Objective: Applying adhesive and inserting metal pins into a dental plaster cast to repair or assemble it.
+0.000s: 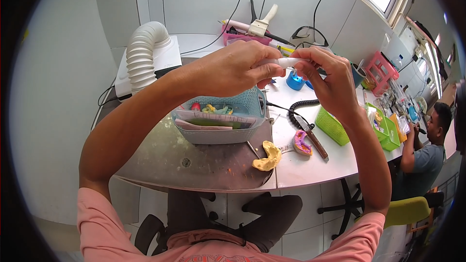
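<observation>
Both my hands are raised over the bench, with a slim white pen-like tube (287, 62) held level between them. My left hand (238, 70) wraps round the tube's left part, hiding most of it. Fingertips of my right hand (332, 75) pinch its other end. Below my hands stands a light blue basket (213, 136) holding flat packets and small coloured pieces. In front of it lie a yellow dental arch cast (268, 156) and a dental model with a pink arch (302, 143). Beside the model rests a wooden-handled knife (318, 145).
A white ribbed hose (141, 56) stands at the left. A blue pot (294, 81) and coiled black cable (293, 111) lie behind the models. Green baskets (330, 125) line the right. Farther right, a person (427, 150) works near a yellow-green chair (400, 212).
</observation>
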The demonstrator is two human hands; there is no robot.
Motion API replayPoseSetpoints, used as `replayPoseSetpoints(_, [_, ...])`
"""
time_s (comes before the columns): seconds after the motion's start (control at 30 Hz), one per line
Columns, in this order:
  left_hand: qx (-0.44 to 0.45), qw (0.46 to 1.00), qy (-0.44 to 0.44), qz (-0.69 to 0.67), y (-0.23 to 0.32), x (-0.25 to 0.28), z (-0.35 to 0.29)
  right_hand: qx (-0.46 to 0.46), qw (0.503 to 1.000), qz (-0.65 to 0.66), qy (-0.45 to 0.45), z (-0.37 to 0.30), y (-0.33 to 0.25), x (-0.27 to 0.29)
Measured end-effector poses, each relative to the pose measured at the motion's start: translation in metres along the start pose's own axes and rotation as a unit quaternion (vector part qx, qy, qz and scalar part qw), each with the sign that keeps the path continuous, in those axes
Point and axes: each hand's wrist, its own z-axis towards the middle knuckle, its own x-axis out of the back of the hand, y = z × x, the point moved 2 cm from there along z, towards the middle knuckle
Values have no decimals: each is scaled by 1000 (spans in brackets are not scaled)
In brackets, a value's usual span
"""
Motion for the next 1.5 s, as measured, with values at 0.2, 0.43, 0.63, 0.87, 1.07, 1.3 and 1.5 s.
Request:
replayPoseSetpoints(0.2, [-9,999,-23,-28,-2,7,-5,56,995,-71,-29,-3,-14,-3])
replayPoseSetpoints(0.43, [17,999,-51,-7,4,4,-11,184,965,-186,-27,-4,-16,-1])
replayPoseSetpoints(0.63, [-87,985,41,146,1,-8,-14,87,986,-100,-99,-3,-20,-1])
replayPoseSetpoints(0.87, [-165,957,139,194,1,-15,-12,-277,927,136,-213,15,-21,7])
replayPoseSetpoints(1.07, [-98,966,127,202,10,-5,-15,-275,916,192,-221,26,-14,7])
replayPoseSetpoints(1.3, [-21,986,159,45,13,3,-10,-206,937,273,-71,30,-9,10])
replayPoseSetpoints(1.5, [6,992,123,-15,4,1,1,-209,933,284,-67,32,2,7])
